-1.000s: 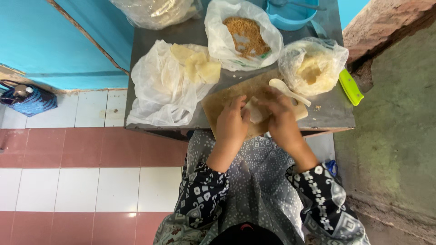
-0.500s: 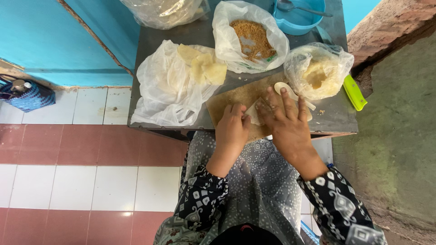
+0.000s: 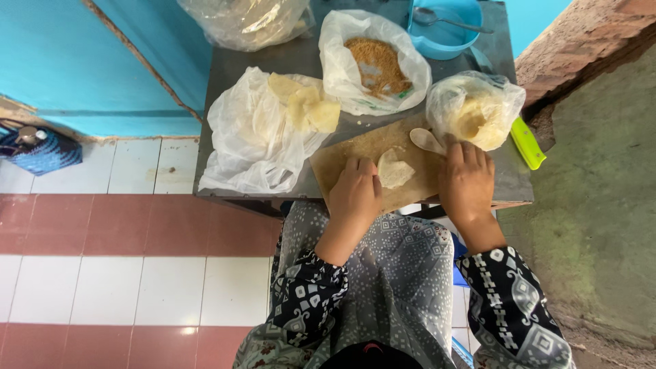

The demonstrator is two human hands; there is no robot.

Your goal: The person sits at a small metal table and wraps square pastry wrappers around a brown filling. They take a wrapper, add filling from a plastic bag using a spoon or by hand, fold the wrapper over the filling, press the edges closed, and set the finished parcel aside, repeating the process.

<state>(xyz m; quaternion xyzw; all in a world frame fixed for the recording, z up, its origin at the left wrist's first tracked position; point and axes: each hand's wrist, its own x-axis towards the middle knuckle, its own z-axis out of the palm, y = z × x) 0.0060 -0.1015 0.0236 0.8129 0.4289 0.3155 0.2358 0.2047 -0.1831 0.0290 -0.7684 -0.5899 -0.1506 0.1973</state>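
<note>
A thin pale wrapper (image 3: 395, 171), partly folded, lies on a brown wooden board (image 3: 342, 158) on the grey metal table (image 3: 225, 89). My left hand (image 3: 355, 191) rests on the board with its fingertips at the wrapper's left edge. My right hand (image 3: 467, 179) lies flat on the board's right end, fingers apart, just right of the wrapper and below a pale spoon (image 3: 426, 141). A clear bag of yellowish filling (image 3: 475, 111) sits right above that hand.
An open white bag with flat yellow pieces (image 3: 304, 106) lies left of the board. A bag of brown crumbs (image 3: 377, 65) and a blue bowl with a metal spoon (image 3: 444, 27) stand behind. A green-handled tool (image 3: 528, 142) lies at the table's right edge, by a rough wall.
My right hand has slid off the wrapper to the right end of the board. The wrapper now lies uncovered, and my left hand stays at its left edge.
</note>
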